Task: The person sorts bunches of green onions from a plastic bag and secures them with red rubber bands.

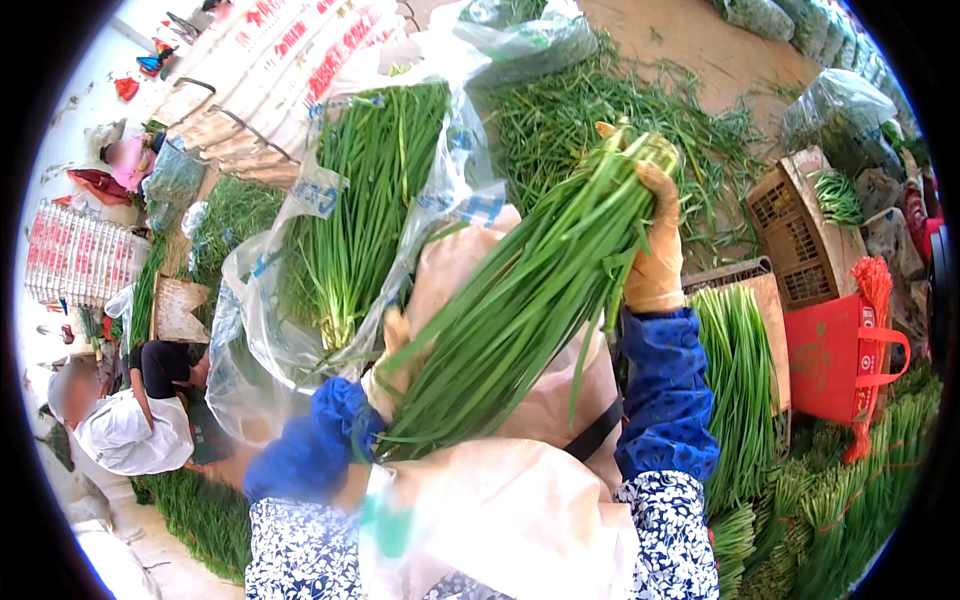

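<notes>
A large bunch of Chinese chives (540, 285) stretches diagonally before me, stem ends up at the right and leaf tips down at the left. My right hand (657, 245), in a yellowish glove, is closed round the stem end. My left hand (392, 368), gloved too, holds the bunch from the side near its leaf tips; the leaves partly hide its fingers. Just beyond my left hand, a clear plastic bag (265, 300) gapes open around more chives (375, 190) packed inside. A pale apron or sheet (520, 490) covers my lap beneath the bunch.
Loose chive leaves (620, 110) lie heaped on the floor ahead. On the right are a crate of chives (738, 370), a brown plastic crate (790, 230), a red bag (830, 350) and tied bunches (830, 510). A person in white (135, 430) sits at the left.
</notes>
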`<move>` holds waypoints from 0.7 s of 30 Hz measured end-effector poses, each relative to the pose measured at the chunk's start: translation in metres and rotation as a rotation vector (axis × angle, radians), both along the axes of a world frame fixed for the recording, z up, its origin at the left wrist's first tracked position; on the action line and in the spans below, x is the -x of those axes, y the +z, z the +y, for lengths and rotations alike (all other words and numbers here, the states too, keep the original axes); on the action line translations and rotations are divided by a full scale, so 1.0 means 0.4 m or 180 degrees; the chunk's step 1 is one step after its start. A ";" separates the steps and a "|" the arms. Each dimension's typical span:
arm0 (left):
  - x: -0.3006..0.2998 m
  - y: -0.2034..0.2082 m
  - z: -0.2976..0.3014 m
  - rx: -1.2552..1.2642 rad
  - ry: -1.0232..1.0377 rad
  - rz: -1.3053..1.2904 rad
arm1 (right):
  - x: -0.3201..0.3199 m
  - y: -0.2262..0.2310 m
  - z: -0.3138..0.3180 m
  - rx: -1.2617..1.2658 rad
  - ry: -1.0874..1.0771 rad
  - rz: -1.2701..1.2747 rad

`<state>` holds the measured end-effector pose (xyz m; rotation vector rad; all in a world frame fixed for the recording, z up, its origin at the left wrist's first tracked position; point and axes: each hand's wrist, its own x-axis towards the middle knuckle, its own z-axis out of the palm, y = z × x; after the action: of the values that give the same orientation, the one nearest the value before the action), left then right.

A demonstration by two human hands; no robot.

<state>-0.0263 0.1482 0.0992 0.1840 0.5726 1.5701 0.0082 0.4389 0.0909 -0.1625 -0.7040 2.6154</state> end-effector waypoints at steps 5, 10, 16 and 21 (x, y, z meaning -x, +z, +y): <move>-0.037 -0.012 0.011 0.1466 -0.0517 0.0514 | -0.003 -0.317 0.133 -0.5088 -0.0223 -0.3264; -0.036 -0.050 -0.011 0.1498 -0.0271 0.0016 | -0.253 -0.173 -0.066 -0.3828 -0.0513 -0.3198; 0.008 -0.040 0.045 0.1758 -0.0840 0.0605 | -0.210 -0.113 -0.296 -0.4769 0.0429 -0.1529; 0.069 0.073 0.109 0.1451 -0.0847 0.1071 | -0.190 0.001 -0.251 -0.5145 -0.0642 -0.1204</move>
<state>-0.0541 0.1919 0.1284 0.1702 1.1066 1.1225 0.0841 0.3385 0.0913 -0.1863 -2.4148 1.1599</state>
